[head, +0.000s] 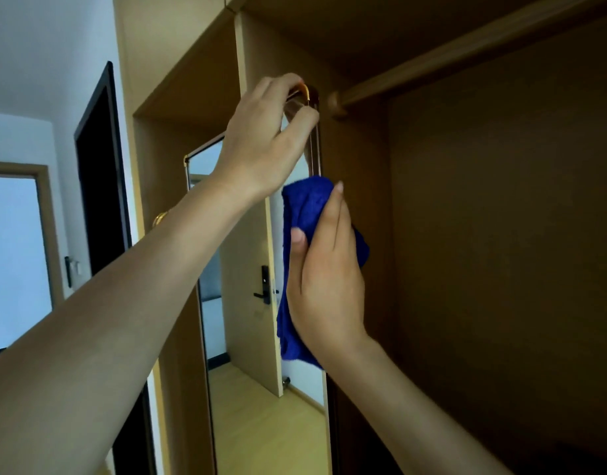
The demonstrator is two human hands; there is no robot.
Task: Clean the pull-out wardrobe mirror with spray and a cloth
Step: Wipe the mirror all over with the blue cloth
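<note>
Mirror [260,389] stands tall and narrow, pulled out of the wardrobe [501,234], its top corner pinched by the left hand [260,145] while the right hand [326,286], nearer the glass, grips the blue cloth [307,204] against its right edge just below.

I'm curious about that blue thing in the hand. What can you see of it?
The cloth is deep blue and fuzzy, microfibre by the look of it, bunched rather than spread flat. The right hand grips it, thumb over its front, holding it against the mirror near the right edge. A fold hangs below the hand.
</note>
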